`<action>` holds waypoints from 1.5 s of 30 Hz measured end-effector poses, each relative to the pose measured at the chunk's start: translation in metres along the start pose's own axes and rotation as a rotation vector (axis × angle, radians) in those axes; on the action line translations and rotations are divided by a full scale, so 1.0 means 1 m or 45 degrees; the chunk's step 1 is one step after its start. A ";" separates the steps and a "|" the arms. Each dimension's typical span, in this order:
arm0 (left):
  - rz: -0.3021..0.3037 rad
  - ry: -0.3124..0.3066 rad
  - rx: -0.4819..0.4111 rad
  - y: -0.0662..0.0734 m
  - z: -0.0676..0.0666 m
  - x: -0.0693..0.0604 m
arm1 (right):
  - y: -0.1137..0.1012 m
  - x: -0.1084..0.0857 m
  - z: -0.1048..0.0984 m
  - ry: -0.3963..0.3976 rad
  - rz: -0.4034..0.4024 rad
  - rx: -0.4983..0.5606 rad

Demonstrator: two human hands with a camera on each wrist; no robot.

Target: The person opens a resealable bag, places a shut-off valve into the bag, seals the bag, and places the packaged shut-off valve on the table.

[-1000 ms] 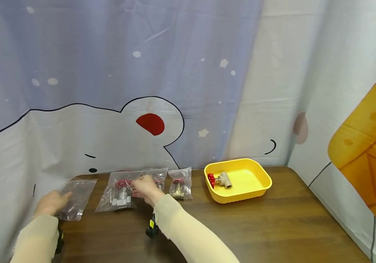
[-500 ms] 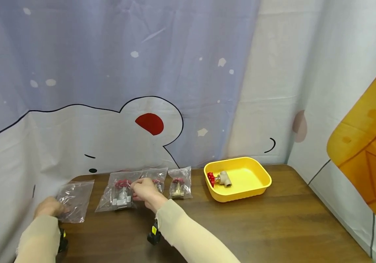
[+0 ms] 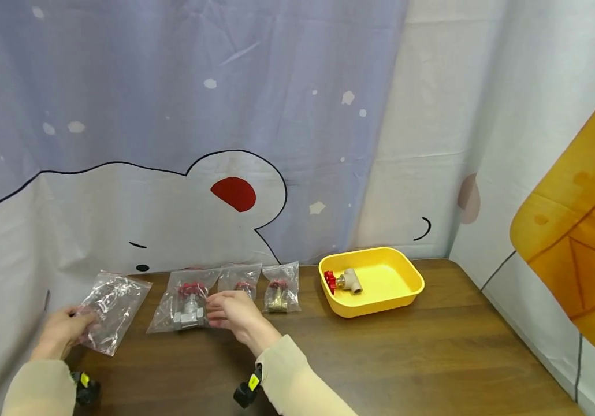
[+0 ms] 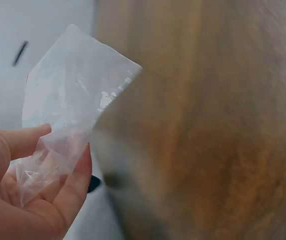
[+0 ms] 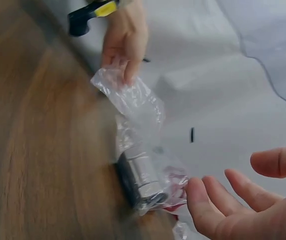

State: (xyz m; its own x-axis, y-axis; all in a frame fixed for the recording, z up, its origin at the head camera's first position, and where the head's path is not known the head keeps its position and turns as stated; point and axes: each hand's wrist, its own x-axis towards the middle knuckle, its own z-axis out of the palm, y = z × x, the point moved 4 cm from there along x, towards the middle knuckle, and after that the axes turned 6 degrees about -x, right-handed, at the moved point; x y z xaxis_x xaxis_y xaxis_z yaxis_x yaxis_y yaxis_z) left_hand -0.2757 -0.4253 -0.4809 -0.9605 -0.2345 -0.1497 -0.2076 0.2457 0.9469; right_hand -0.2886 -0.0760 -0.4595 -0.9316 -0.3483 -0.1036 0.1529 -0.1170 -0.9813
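Note:
My left hand [image 3: 60, 330] pinches a clear plastic bag [image 3: 115, 309] between thumb and fingers at the table's left. Nothing shows inside that bag in the left wrist view, where it stands up from the fingers [image 4: 75, 187]. My right hand [image 3: 242, 318] holds nothing; its fingers are spread and slightly bent beside a bagged grey valve [image 3: 189, 315] with a red handwheel. In the right wrist view the fingertips are very close to this valve's bag [image 5: 145, 175]; I cannot tell whether they touch. Behind the right hand lies another bagged valve [image 3: 245, 286], partly hidden.
Right of these lies a bagged brass valve [image 3: 278, 300]. Farther right, a yellow tray [image 3: 404, 297] holds a beige tee-shaped valve [image 3: 350, 281] with a red handwheel. A printed curtain [image 3: 318, 144] hangs behind the brown wooden table [image 3: 406, 352].
My left hand has raised and tilted the plastic bag, gripping it at its lower left. My right hand has shifted slightly toward me and its fingers have spread. The bagged valves stay put.

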 end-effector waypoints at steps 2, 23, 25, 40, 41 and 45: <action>0.052 0.048 0.035 0.009 -0.002 -0.004 | -0.003 -0.004 -0.003 -0.033 -0.015 0.034; 0.327 -0.076 -0.014 0.085 0.091 -0.059 | -0.046 -0.042 -0.076 -0.088 -0.160 0.152; 0.339 -0.127 -0.076 0.090 0.103 -0.063 | -0.046 -0.045 -0.085 -0.075 -0.151 0.157; 0.442 -0.330 -0.261 0.123 0.191 -0.099 | -0.055 -0.051 -0.127 -0.225 -0.152 0.228; 0.437 -0.347 -0.258 0.124 0.198 -0.101 | -0.056 -0.052 -0.129 -0.239 -0.159 0.229; 0.425 -0.393 -0.295 0.126 0.222 -0.108 | -0.063 -0.057 -0.137 -0.276 -0.195 0.221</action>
State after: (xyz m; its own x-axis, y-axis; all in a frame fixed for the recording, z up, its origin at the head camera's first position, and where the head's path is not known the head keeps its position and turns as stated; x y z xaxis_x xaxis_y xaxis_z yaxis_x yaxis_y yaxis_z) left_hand -0.2394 -0.1599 -0.4086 -0.9847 0.1186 0.1281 0.1332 0.0362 0.9904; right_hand -0.2904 0.0785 -0.4142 -0.8589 -0.5025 0.0985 0.0875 -0.3336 -0.9387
